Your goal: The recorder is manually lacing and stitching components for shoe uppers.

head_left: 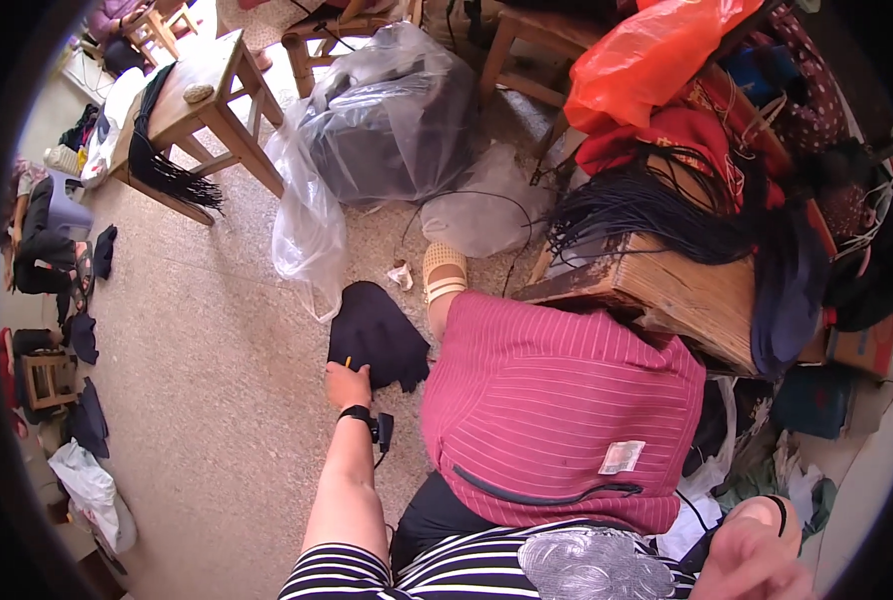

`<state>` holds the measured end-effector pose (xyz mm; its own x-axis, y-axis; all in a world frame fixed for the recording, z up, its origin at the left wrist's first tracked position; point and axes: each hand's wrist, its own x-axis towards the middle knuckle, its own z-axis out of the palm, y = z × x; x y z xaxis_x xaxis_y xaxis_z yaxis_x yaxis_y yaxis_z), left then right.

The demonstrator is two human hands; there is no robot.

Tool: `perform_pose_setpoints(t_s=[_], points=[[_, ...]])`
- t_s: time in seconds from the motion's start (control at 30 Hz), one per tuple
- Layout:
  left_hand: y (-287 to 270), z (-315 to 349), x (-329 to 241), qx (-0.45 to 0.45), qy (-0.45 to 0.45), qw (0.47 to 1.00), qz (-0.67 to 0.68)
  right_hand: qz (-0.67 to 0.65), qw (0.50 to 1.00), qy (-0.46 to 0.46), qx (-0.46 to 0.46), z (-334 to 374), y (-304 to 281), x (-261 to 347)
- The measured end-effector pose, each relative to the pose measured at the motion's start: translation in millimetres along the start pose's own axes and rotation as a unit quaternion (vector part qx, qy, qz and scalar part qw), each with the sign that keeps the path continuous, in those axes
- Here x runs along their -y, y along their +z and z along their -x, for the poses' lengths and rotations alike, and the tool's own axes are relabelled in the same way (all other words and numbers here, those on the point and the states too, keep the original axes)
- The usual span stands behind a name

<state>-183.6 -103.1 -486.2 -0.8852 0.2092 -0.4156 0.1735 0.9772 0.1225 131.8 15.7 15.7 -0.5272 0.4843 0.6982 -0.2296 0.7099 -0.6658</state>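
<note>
My left hand (347,385), with a black band and a small dark device at the wrist, is low over the floor at the near left edge of a piece of dark navy cloth (379,333). Its fingers are curled closed on that edge. A small yellow thing (348,363) shows at the fingertips; its kind is unclear. My right hand (752,562) is raised at the lower right corner, close to the camera. Motion smears its fingers, and I cannot see what they hold. Pink cloth with white stripes (567,400) covers my lap.
A worn wooden bench (692,300) at the right bears a bundle of black cords (657,205). Beyond it hangs a red plastic bag (647,60). Ahead stands a clear plastic bag of dark material (397,130). Another wooden bench (182,100) is at upper left.
</note>
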Motion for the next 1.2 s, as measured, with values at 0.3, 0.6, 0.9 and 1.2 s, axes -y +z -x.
perform_pose_setpoints(t_s=[0.3, 0.6, 0.9, 1.2], points=[[4.9, -15.0, -3.6, 0.048, 0.017, 0.996, 0.072, 0.232, 0.933, 0.143, 0.234, 38.5, -70.2, -25.2], [-96.0, 37.5, -46.2, 0.061, 0.226, 0.894, 0.381, 0.298, 0.925, 0.138, 0.192, 63.0, -83.8, -45.9], [-278.0, 157.7, -89.9, -0.205, 0.653, 0.710, 0.166, 0.269, 0.946, 0.054, 0.172, 65.6, -58.1, -50.7], [-372.1, 328.0, -82.9, -0.271, 0.864, 0.424, 0.025, 0.393, 0.896, 0.059, 0.198, 90.6, -64.5, -6.4]])
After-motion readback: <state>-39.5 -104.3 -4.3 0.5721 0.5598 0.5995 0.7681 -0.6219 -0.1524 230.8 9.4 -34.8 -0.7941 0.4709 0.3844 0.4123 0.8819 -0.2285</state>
